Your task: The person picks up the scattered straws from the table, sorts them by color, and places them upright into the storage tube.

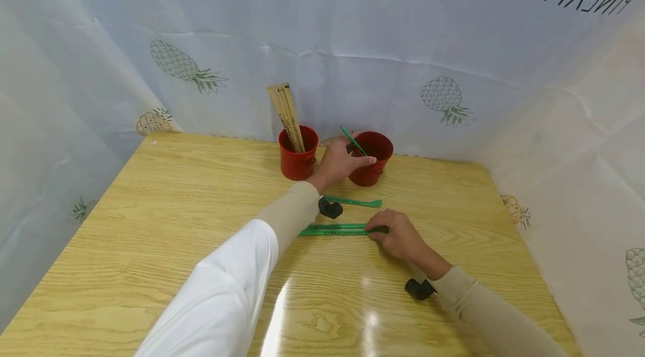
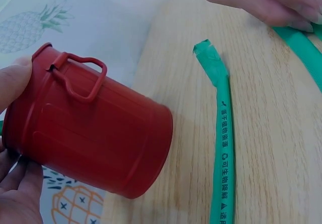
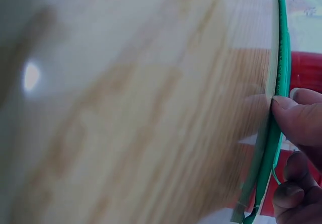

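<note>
My left hand grips the rim of the right red bucket, with thumb and fingers spread around its left side. One slim green stick leans inside that bucket and pokes above the rim. In the left wrist view, the bucket's wire handle hangs from its side. My right hand pinches the right end of green paper-wrapped sticks lying side by side on the table. Another green wrapped stick, with printed writing and a crumpled end, lies between the hands, partly behind the left wrist.
A second red bucket stands to the left, with several tan paper-wrapped sticks upright in it. The wooden table meets a pineapple-print curtain at its back. Black wrist cameras are on both wrists.
</note>
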Tool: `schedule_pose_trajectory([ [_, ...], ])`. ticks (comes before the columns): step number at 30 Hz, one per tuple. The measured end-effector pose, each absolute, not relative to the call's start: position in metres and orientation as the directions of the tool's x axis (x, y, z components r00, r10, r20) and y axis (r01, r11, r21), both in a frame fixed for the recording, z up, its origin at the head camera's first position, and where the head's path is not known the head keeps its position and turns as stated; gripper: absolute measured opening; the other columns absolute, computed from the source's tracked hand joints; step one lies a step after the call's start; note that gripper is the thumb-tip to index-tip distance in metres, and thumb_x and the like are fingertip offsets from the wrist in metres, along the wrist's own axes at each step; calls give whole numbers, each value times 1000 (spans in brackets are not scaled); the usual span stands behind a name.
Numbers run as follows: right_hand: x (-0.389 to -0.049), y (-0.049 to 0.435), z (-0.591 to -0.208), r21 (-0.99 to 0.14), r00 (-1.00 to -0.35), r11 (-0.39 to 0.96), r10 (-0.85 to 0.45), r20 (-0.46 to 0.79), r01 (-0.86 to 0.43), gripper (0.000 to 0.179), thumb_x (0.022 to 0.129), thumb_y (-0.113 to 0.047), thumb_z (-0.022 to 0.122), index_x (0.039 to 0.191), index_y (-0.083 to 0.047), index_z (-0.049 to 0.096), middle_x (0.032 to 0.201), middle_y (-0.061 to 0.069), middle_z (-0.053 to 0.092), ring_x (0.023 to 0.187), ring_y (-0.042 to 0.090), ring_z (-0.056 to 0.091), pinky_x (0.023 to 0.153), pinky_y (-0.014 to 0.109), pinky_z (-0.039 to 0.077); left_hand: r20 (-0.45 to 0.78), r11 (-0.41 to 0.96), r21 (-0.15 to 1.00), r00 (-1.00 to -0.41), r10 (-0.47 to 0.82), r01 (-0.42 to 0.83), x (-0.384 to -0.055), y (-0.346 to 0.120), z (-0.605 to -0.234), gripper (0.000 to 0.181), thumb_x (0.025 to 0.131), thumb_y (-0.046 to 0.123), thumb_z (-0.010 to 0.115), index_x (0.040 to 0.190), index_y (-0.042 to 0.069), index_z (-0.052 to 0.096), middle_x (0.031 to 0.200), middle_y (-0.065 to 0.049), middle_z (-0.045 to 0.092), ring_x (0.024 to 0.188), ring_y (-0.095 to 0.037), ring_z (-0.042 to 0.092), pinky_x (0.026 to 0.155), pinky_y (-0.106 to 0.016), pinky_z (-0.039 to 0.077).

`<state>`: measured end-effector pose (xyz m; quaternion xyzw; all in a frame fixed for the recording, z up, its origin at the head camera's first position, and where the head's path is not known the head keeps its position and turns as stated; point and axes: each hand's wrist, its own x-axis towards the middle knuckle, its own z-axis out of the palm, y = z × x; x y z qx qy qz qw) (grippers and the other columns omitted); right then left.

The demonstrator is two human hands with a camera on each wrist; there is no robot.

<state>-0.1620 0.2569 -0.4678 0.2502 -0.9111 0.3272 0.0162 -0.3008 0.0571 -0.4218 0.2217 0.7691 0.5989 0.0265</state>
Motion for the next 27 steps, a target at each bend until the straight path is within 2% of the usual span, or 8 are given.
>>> schedule_pose_trajectory([
  [5,-163,258,-468,-527,-838,667,-511,191,-527,21,84,4,81,95,-13,81,97,-1,78,93,19,70,82,33,61,230,188,929,-897,378,317,-301,57,-421,60,92,27,82,146,16,59,137,-2,69,129,-19,64,110,-35,55],
  [7,-163,258,-466,-459,-805,675,-566,180,-578,21,86,4,79,98,-13,80,98,-2,77,94,18,69,83,34,61,227,188,930,-897,378,315,-301,57,-421,61,92,28,82,146,16,58,137,-2,69,129,-19,65,110,-35,56],
  [9,-163,258,-463,-352,-757,679,-633,164,-644,22,87,6,77,101,-11,78,99,-1,75,95,19,68,84,35,61,223,193,930,-899,377,312,-301,57,-421,61,92,29,82,146,16,58,137,-2,69,129,-19,65,109,-35,56],
  [12,-161,256,-460,-136,-667,653,-734,129,-745,28,84,10,78,103,-10,73,98,2,70,92,18,63,83,34,59,220,196,931,-901,373,308,-301,57,-421,61,91,28,82,146,16,59,137,-1,69,129,-19,65,107,-35,57],
  [15,-159,254,-457,65,-593,599,-800,86,-798,32,80,7,83,104,-8,68,97,4,65,90,18,60,81,33,58,223,200,929,-903,368,311,-300,57,-421,60,92,27,82,146,16,59,137,-1,69,128,-18,66,106,-34,58],
  [17,-158,253,-457,141,-570,572,-819,57,-808,35,79,2,88,105,-7,66,97,4,64,89,18,59,82,32,58,223,203,928,-903,367,312,-300,56,-421,60,92,27,82,146,16,59,136,-2,70,128,-18,66,106,-33,58],
  [20,-155,252,-456,182,-567,561,-824,24,-808,37,78,-4,91,105,-7,65,99,5,64,91,18,59,83,32,58,220,211,927,-904,367,311,-300,56,-421,61,91,27,83,146,16,59,136,-2,70,127,-18,66,106,-33,57],
  [27,-151,251,-450,142,-603,594,-797,-30,-792,29,79,-3,86,102,-6,68,97,5,65,89,19,60,81,32,59,222,210,926,-903,368,313,-300,57,-421,60,91,28,83,145,17,60,136,-1,70,127,-17,66,106,-33,58],
])
